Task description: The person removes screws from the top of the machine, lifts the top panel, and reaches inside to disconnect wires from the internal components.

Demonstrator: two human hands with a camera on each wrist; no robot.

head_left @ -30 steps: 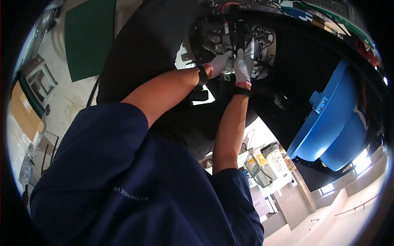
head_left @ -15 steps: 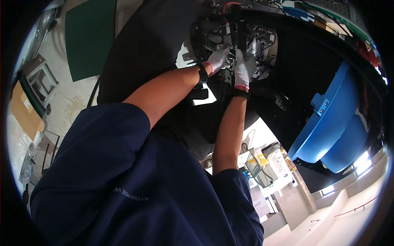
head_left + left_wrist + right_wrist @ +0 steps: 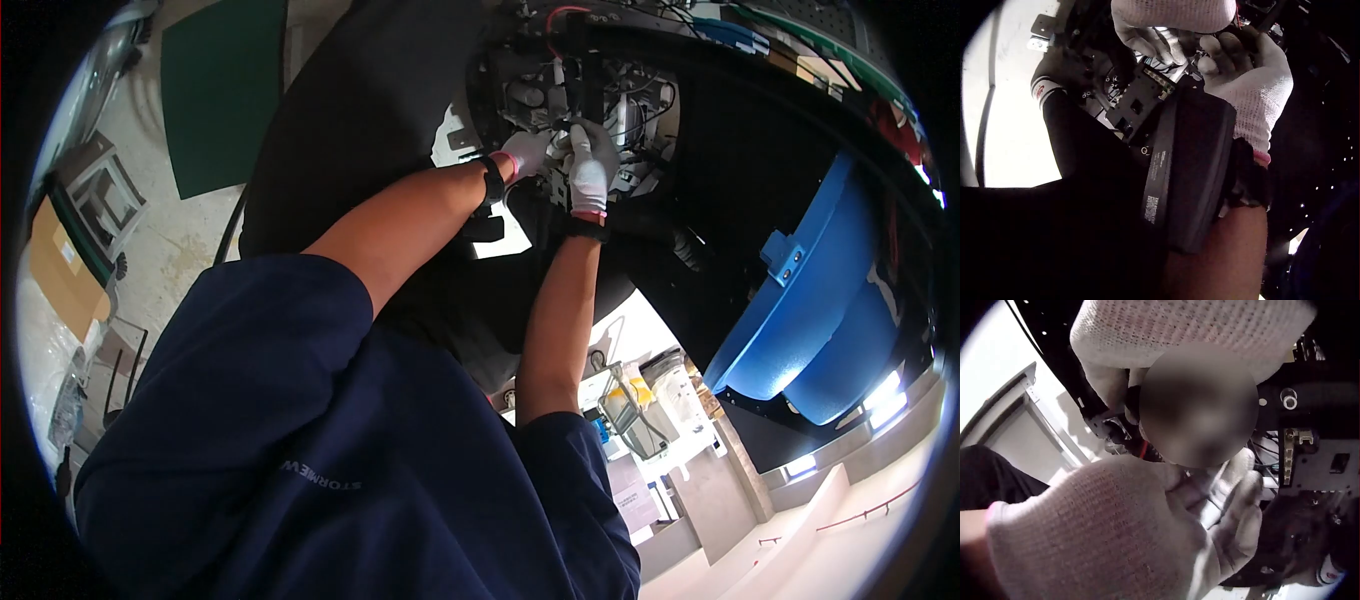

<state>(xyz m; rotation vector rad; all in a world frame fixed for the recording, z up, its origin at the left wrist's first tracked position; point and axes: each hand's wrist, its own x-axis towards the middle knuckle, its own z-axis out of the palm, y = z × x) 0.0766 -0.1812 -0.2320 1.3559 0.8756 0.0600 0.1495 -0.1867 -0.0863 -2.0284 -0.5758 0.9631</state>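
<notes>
Both hands wear white knitted gloves with pink cuffs and work close together among the wires and metal parts of an open machine frame (image 3: 635, 105). My left hand (image 3: 527, 152) has its fingers curled; in the right wrist view its palm side catches a bright streak, and what lies inside its fingers is hidden. My right hand (image 3: 593, 165) is just to its right, with its thumb along the top, pinching a small dark piece (image 3: 1132, 403). Near the fingers is a dark plate (image 3: 1137, 105) with a row of pale connectors. A blurred disc covers part of the right wrist view.
A dark bar (image 3: 588, 85) runs down past the hands. To the right are a black panel (image 3: 735, 180) and a large blue shell (image 3: 800, 290). A green board (image 3: 222, 100) stands at the left, near a grey metal frame (image 3: 100, 195). A red wire (image 3: 553, 30) loops above.
My left hand has drawn slightly down and left, away from the right fingertips. My right hand has turned so its thumb shows along the top, while staying in the same spot.
</notes>
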